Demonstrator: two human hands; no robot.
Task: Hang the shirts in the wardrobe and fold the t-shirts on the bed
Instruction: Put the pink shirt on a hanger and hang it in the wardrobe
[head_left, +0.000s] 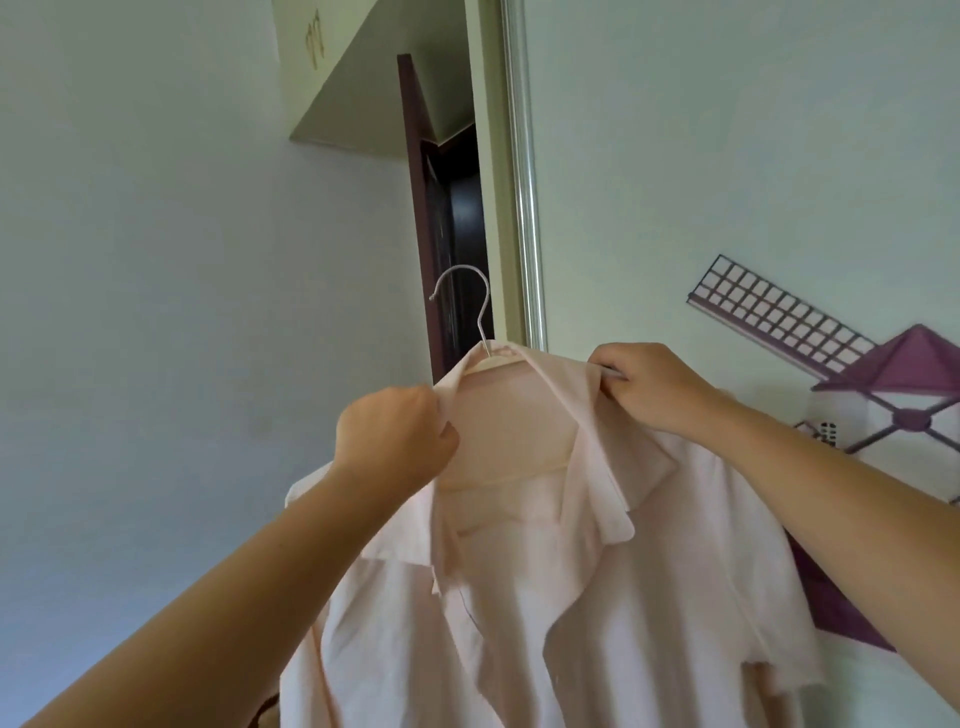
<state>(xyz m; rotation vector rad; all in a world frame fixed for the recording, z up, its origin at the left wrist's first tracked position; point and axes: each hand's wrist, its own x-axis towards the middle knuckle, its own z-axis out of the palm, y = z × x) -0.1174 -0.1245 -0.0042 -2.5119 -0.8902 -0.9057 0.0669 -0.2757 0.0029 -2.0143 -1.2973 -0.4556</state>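
A pale pink collared shirt (524, 597) hangs in front of me on a hanger, whose white metal hook (470, 296) sticks up free above the collar. My left hand (397, 436) grips the left side of the collar and shoulder. Over on the other side, my right hand (649, 387) pinches the shirt's right shoulder together with the hanger's end, a bit of grey metal showing at the fingers. The shirt front is unbuttoned and its hem runs out of view below.
A sliding wardrobe door (727, 156) with a purple windmill sticker (852, 364) fills the right, its metal edge strip (524, 208) upright at the middle. A dark brown door (441, 218) stands in the gap behind. The bare wall (156, 312) is on the left.
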